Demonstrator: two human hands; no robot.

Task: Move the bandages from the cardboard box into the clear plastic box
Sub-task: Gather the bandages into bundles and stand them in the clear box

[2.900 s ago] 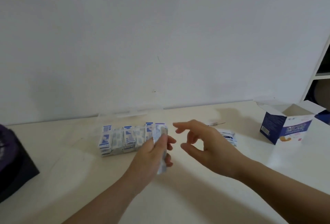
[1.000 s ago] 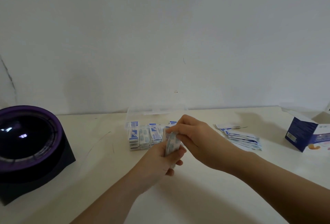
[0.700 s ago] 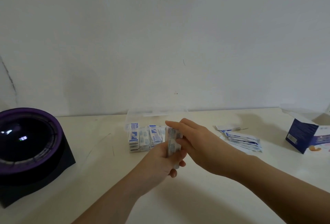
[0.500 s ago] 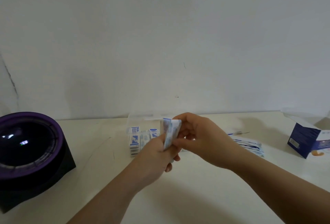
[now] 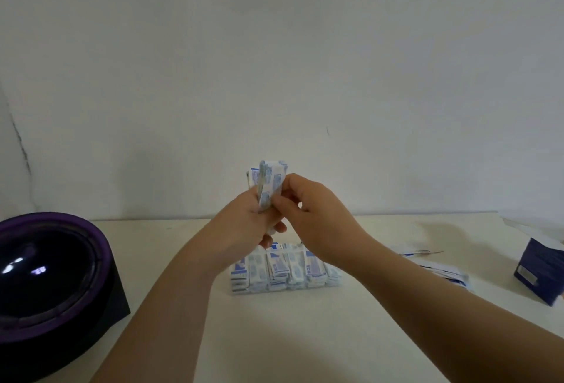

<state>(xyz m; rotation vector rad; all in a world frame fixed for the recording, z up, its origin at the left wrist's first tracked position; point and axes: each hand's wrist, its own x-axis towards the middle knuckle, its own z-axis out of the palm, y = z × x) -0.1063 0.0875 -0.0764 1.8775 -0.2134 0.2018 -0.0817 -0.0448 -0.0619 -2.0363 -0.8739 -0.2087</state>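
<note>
Left hand, right hand raised bandages above plastic box.

On the table, the clear plastic box sits at centre, packed bandages standing in rows inside it; above it, the left hand and right hand meet around a bundle of bandages; loose bandages lie right of the box; the cardboard box stands further right; a domed device sits far left; the wall rises behind.

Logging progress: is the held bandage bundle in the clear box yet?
Out: left hand and right hand grip the bundle in midair.
</note>
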